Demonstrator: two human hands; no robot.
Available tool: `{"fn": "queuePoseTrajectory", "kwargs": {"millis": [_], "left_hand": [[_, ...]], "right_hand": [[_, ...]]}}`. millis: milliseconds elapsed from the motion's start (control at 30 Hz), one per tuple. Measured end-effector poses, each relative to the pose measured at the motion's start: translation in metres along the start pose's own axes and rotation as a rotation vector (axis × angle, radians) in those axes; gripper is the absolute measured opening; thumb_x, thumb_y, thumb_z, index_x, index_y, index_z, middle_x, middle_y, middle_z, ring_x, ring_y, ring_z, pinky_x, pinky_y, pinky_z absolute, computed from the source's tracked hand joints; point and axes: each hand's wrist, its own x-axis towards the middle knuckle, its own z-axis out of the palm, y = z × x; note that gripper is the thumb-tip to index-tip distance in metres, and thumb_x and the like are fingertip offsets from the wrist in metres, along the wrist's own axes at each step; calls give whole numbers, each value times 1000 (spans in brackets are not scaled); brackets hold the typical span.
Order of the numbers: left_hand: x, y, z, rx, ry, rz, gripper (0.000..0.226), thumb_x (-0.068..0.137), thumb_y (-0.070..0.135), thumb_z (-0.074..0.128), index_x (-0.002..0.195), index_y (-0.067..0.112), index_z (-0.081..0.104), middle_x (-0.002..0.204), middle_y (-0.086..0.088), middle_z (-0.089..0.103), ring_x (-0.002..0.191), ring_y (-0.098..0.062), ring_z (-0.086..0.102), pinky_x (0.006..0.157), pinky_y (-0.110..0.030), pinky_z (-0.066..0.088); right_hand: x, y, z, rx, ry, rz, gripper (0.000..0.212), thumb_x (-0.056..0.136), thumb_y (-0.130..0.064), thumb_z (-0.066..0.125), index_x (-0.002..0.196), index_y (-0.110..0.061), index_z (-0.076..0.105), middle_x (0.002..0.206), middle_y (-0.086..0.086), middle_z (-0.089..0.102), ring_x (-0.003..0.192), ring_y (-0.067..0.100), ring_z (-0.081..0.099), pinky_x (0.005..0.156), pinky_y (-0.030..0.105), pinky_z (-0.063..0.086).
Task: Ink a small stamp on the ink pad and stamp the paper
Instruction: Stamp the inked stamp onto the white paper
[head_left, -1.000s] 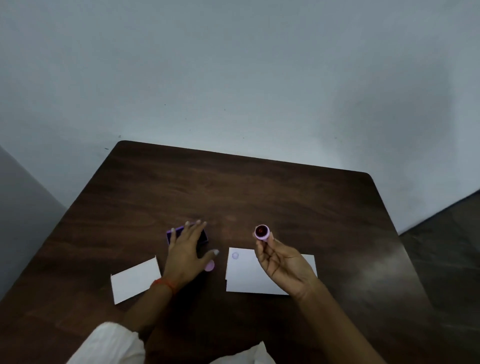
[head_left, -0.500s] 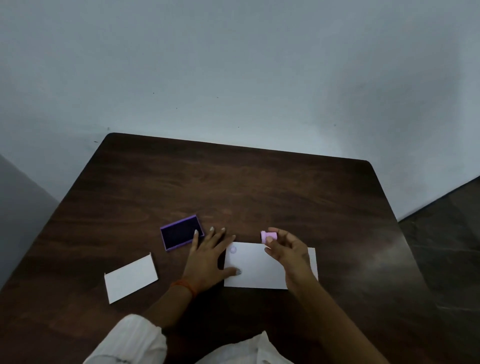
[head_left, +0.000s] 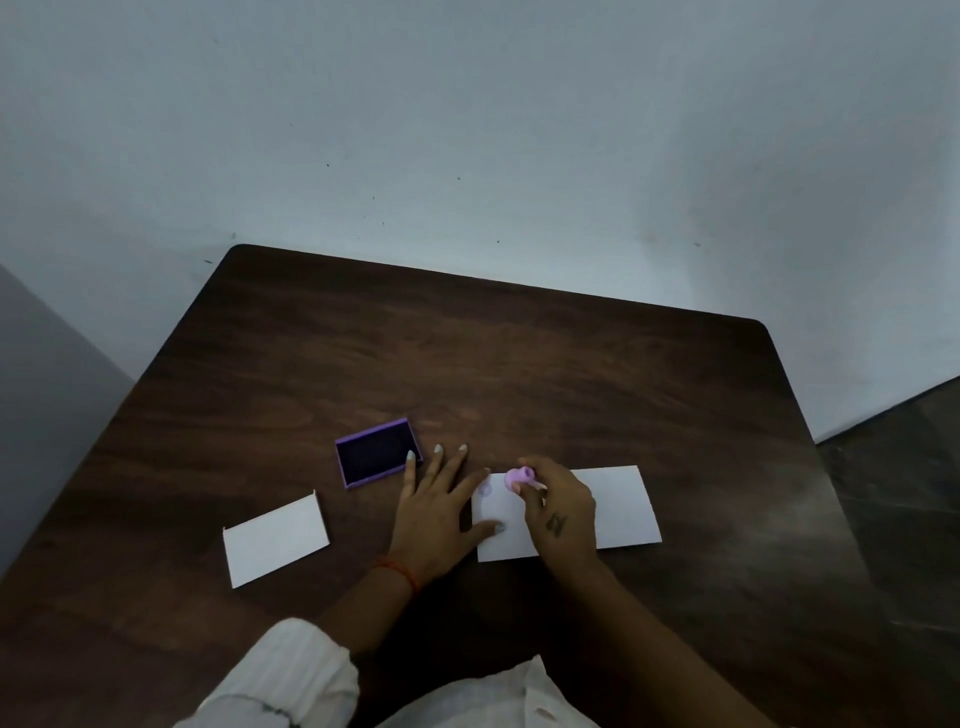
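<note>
A white paper (head_left: 618, 504) lies on the dark wooden table (head_left: 519, 374). My right hand (head_left: 561, 512) is shut on a small pink stamp (head_left: 518, 479) and holds it down on the paper's left part. A faint round print (head_left: 485, 488) shows just left of the stamp. My left hand (head_left: 441, 512) lies flat with fingers spread, its thumb on the paper's left edge. The purple ink pad (head_left: 376, 453) sits open just left of my left fingertips.
A second, smaller white paper (head_left: 275, 540) lies at the left, near the table's front. The table's far edge meets a pale wall (head_left: 467, 130). White sleeves (head_left: 280, 680) show at the bottom.
My right hand turned the stamp face down and lowered it from the air onto the paper. My left hand slid right from the ink pad to the paper's left edge.
</note>
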Motion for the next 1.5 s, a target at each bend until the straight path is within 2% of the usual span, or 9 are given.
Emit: {"fn": "queuePoseTrajectory", "kwargs": {"millis": [100, 233, 367, 567, 767, 1000, 1100, 1333, 1500], "left_hand": [[0, -4, -1, 26, -32, 21, 81, 74, 79, 35, 143, 39, 22, 160, 2, 2, 147, -21, -8, 110, -48, -22], [1, -7, -2, 53, -74, 45, 91, 66, 86, 32, 144, 40, 16, 160, 2, -2, 146, -20, -12, 108, -49, -26], [2, -10, 0, 74, -94, 62, 93, 66, 86, 33, 144, 41, 11, 159, 2, -4, 139, -15, -20, 106, -49, -27], [2, -9, -1, 78, -91, 58, 94, 65, 86, 35, 144, 40, 13, 160, 2, -2, 146, -22, -12, 107, -49, -26], [3, -9, -1, 68, -106, 55, 94, 65, 85, 36, 144, 41, 11, 160, 2, -4, 145, -22, -14, 107, -48, -27], [2, -9, -2, 57, -95, 56, 92, 67, 83, 38, 144, 41, 11, 160, 2, -4, 145, -21, -14, 108, -48, -26], [1, -9, -1, 53, -84, 56, 91, 68, 82, 39, 144, 40, 12, 160, 2, -4, 145, -21, -14, 108, -47, -25], [1, -11, 2, 40, -57, 61, 90, 68, 82, 39, 144, 40, 14, 160, 2, -2, 143, -18, -15, 110, -48, -24], [1, -12, 4, 36, -57, 61, 91, 68, 82, 39, 144, 41, 10, 159, 3, -4, 139, -15, -21, 109, -47, -25]], "right_hand": [[4, 2, 3, -46, -4, -5, 20, 84, -29, 65, 95, -14, 70, 95, 3, 74, 82, 5, 58, 67, -2, 24], [9, 3, 2, -142, -55, -30, 19, 86, -29, 61, 94, -13, 69, 97, 4, 73, 83, 6, 56, 73, 14, 33], [10, 1, 2, -255, -104, -69, 22, 90, -31, 56, 96, -12, 67, 101, 7, 71, 92, 20, 64, 76, 18, 34], [12, 0, 4, -356, -202, -40, 30, 89, -32, 57, 111, -12, 62, 115, 8, 67, 105, 22, 61, 90, 25, 42], [12, -3, 6, -425, -240, -44, 35, 90, -31, 56, 119, -11, 58, 122, 9, 64, 112, 23, 58, 97, 29, 42], [12, -5, 6, -541, -290, -270, 33, 89, -22, 57, 120, -10, 56, 127, 7, 60, 118, 21, 52, 100, 26, 39], [14, -6, 7, -570, -330, -340, 31, 88, -16, 58, 118, -7, 57, 126, 11, 60, 117, 24, 51, 100, 29, 39], [16, -3, 6, -588, -333, -398, 32, 83, -9, 61, 115, -8, 58, 124, 11, 61, 115, 24, 51, 97, 29, 41], [21, -5, 2, -624, -400, -438, 37, 85, -11, 60, 122, -6, 54, 130, 12, 57, 122, 26, 48, 104, 31, 36]]}}
